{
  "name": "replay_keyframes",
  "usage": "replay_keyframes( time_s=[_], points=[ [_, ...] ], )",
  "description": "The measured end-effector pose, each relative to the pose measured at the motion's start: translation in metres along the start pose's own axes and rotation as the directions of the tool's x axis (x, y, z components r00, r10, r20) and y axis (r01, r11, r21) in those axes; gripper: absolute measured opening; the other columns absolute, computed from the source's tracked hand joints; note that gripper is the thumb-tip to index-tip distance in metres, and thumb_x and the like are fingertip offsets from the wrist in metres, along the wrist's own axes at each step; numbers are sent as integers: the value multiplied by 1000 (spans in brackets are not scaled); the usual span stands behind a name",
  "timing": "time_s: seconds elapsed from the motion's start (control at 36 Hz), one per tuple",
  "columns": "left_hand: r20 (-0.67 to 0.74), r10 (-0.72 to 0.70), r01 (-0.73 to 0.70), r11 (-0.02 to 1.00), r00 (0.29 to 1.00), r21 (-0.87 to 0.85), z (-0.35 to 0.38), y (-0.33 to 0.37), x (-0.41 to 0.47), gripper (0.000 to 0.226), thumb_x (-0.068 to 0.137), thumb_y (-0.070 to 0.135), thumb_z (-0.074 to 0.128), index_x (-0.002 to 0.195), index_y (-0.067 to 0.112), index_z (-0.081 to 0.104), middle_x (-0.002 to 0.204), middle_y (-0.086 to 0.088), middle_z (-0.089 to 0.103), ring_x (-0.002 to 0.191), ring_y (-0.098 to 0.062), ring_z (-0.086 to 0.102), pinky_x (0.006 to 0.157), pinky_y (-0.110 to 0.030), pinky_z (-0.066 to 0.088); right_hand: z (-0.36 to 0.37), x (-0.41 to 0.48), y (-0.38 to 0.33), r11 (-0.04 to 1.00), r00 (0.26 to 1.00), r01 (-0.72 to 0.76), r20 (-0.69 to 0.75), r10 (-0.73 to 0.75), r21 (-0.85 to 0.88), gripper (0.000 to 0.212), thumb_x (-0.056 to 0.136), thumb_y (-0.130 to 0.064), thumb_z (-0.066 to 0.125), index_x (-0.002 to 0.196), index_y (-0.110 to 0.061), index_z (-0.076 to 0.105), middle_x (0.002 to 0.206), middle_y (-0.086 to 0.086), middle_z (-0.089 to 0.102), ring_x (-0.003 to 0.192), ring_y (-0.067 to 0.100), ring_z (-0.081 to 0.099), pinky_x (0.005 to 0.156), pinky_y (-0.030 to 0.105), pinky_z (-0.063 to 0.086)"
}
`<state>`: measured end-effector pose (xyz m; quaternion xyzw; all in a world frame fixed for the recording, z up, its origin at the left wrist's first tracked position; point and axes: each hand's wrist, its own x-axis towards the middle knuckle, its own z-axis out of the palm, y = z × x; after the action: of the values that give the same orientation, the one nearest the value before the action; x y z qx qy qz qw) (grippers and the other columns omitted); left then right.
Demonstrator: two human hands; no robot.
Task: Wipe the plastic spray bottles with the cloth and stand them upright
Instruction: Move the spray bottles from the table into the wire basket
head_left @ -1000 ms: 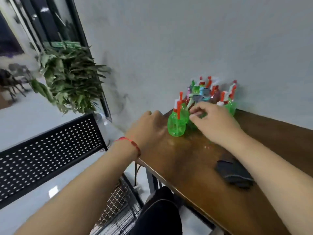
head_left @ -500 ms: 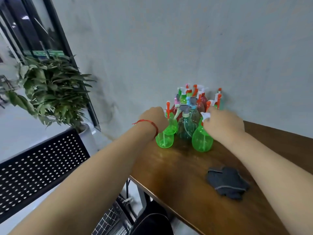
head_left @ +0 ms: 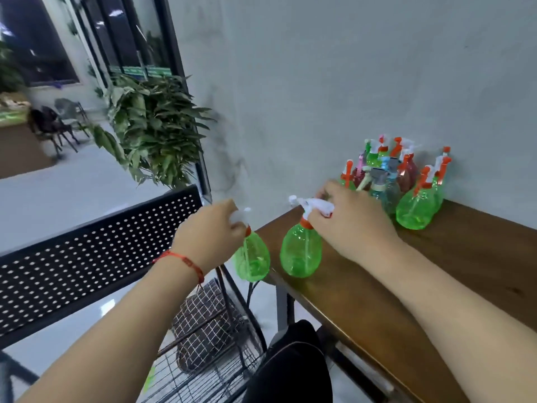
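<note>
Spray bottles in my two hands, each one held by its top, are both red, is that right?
Not quite: they are green, not red. In the head view the left hand grips a green bottle by its top, and the right hand grips a second green bottle by its top.
</note>
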<state>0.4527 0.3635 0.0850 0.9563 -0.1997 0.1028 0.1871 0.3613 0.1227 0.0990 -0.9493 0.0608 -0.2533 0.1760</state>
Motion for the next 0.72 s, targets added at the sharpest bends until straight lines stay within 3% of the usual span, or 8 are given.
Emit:
replay_keyframes(
  time_s=[0.11,0.19,0.33,0.42,0.5,0.58,0.72],
  points=[
    [-34,-103,104,994,994,31,-16,-51,-25,19,98,34,46,88,24,58,73,3,65,70,-27,65,68,-37,56,46,-2,-48,993,995,76,63,-82,86,20,88,-46,61,100,-32,52,85,-2,68,76,35,62,66,39,53],
    [-34,-177,179,983,984,51,-22,-89,-42,22,97,35,40,85,25,57,75,2,67,69,-26,66,70,-40,61,81,-4,-81,988,982,115,139,-129,105,18,90,-44,61,101,-32,52,88,-1,68,77,36,55,65,38,45],
    [-16,-314,314,948,949,43,-16,-151,-67,22,95,36,41,86,25,58,79,2,70,69,-24,67,71,-38,60,137,-9,-124,972,940,155,277,-201,178,15,90,-42,59,100,-34,51,90,-3,68,77,31,57,65,37,44],
    [7,-400,399,916,917,37,3,-186,-82,17,96,35,47,90,25,59,80,2,69,70,-22,65,67,-35,55,173,-12,-140,965,909,188,339,-242,184,16,91,-43,58,102,-33,54,87,-4,68,76,28,62,66,37,52],
    [41,-478,478,878,877,15,27,-217,-96,15,98,33,48,99,26,60,81,1,71,73,-21,67,64,-33,51,214,-14,-151,964,875,176,418,-246,199,16,93,-43,58,105,-33,54,87,-4,68,72,23,63,60,34,50],
    [92,-534,538,842,840,-30,55,-243,-107,16,103,36,48,107,24,59,83,2,73,69,-19,70,66,-34,57,254,-16,-158,965,841,166,482,-247,204,16,95,-40,57,108,-32,52,89,-1,68,75,25,63,66,38,55],
    [137,-586,595,804,798,-24,105,-270,-116,20,107,43,52,110,23,49,87,0,66,72,-23,67,71,-39,60,319,-25,-158,975,776,110,596,-206,195,18,99,-37,57,114,-29,51,94,2,67,75,24,62,57,32,40]
  ],
)
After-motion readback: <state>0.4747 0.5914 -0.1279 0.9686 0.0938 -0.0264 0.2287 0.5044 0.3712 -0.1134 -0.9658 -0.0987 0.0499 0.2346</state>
